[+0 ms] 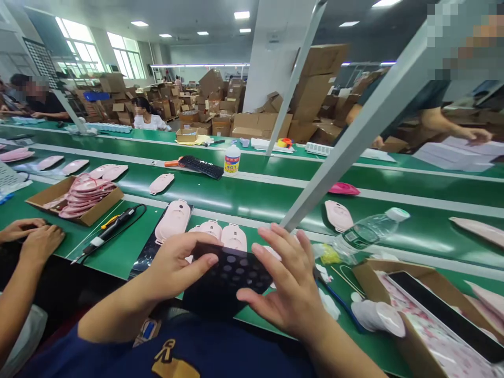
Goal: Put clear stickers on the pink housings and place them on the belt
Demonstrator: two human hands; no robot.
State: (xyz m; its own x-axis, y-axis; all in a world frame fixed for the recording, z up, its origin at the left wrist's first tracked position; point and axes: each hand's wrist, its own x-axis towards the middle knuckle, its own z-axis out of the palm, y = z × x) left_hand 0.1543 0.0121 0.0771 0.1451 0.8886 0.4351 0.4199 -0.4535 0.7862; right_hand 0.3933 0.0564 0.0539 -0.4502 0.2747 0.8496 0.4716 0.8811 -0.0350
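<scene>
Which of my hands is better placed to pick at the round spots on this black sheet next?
Probably your right hand: its fingers are spread at the right side of the black sheet, while your left hand holds it.

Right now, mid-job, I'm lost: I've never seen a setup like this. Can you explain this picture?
There's no machine arm here, just a person's two bare hands, seen from a camera worn on their head, looking forward and down. The left hand holds a dark sheet with round spots. The right hand is open at the sheet's other side; whether it touches is unclear. On the green bench lie pink plastic shells, a corded electric screwdriver and a clear plastic bottle. The hands at far left belong to someone else.
</scene>
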